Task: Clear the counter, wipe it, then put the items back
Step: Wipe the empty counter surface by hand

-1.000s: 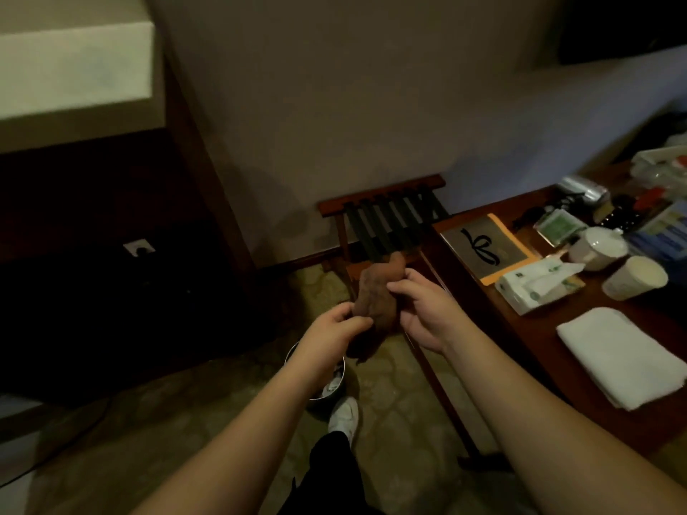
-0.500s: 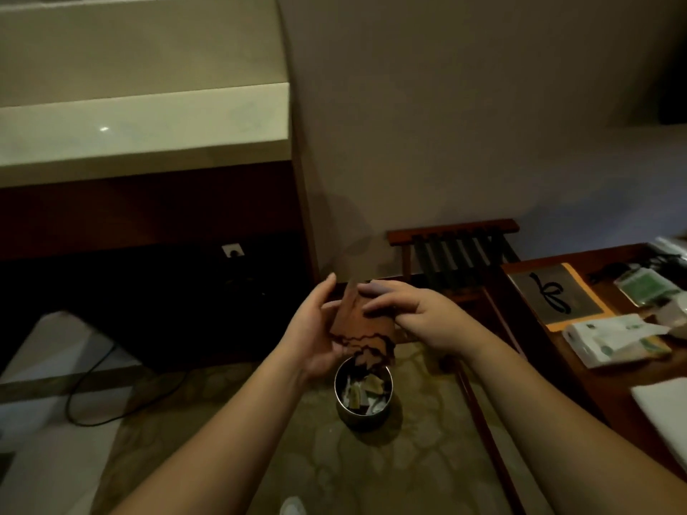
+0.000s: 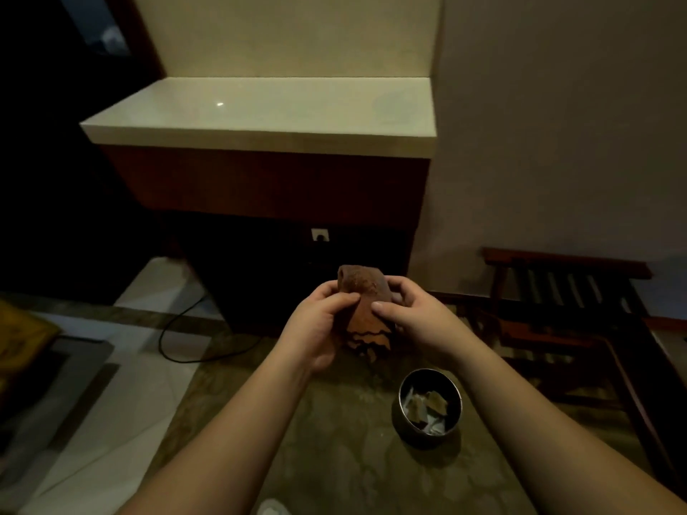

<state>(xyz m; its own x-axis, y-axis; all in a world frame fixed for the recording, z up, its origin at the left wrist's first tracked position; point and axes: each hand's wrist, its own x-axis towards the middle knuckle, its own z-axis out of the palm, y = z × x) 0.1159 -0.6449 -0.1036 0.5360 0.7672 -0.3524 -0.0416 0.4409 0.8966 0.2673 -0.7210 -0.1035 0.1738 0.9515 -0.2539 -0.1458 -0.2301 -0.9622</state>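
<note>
A brown cloth (image 3: 366,302) with a dark pattern along its lower edge hangs between both hands at chest height. My left hand (image 3: 318,321) pinches its left edge with thumb and fingers. My right hand (image 3: 412,315) grips its right side, thumb laid across the front. Ahead stands the pale stone counter (image 3: 267,113), its top bare, above a dark wooden cabinet.
A small round metal bin (image 3: 430,401) with paper scraps sits on the patterned carpet, below and right of the hands. A wooden luggage rack (image 3: 565,291) stands at the right wall. A black cable (image 3: 186,328) runs over the floor at left, under a wall socket (image 3: 320,236).
My view has swung left, from the desk with its items toward the pale counter. Both hands have kept hold of the brown cloth and shifted their grip on it.
</note>
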